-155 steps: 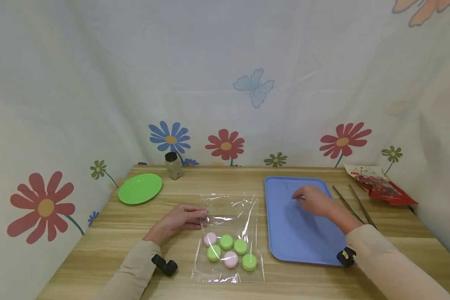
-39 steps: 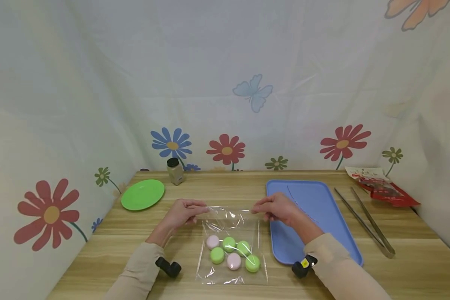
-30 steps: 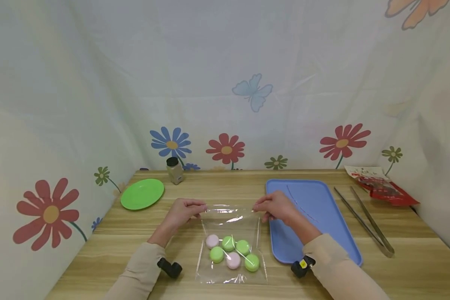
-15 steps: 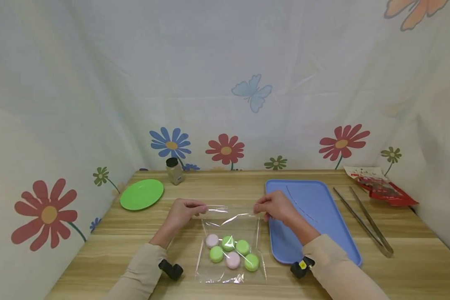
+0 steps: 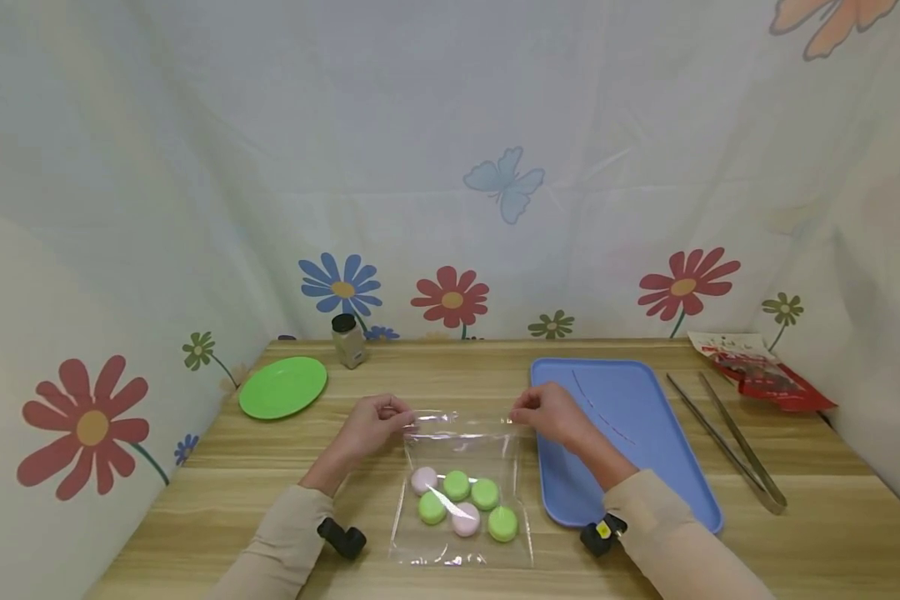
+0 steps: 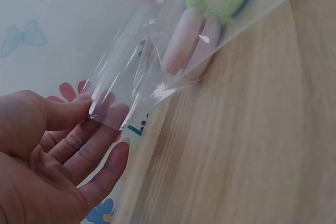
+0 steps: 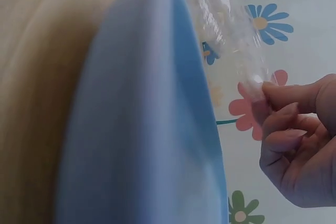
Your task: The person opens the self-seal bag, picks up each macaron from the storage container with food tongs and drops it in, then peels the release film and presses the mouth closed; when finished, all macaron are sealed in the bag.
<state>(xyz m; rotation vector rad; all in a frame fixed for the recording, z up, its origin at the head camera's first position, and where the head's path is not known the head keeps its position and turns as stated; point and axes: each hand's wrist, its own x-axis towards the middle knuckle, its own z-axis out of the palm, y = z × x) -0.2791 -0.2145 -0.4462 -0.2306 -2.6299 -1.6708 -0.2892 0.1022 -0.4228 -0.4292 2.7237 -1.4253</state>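
A clear plastic bag [image 5: 461,456] lies on the table with several green macarons [image 5: 484,494] and two pink macarons [image 5: 465,519] inside. My left hand [image 5: 371,427] pinches the upper left corner of the bag between thumb and fingers, which the left wrist view shows close up. At the opposite upper corner, my right hand [image 5: 555,414] pinches the film with thumb and forefinger, the other fingers curled in the right wrist view. Between the hands the bag's top is stretched into a band that looks folded over. Glare hides part of the film.
Right of the bag is a blue tray [image 5: 637,492] bearing a thin dark-red line-like strip [image 5: 602,417]. Metal tongs [image 5: 742,462] and a red snack pouch [image 5: 765,375] lie farther right. A green plate [image 5: 283,388] and a black-capped jar [image 5: 348,343] stand back left.
My right hand has come left from the tray and taken the bag's upper right corner. The bag's top edge now sits nearer the macarons. My left hand's fingers have curled more in the last half second.
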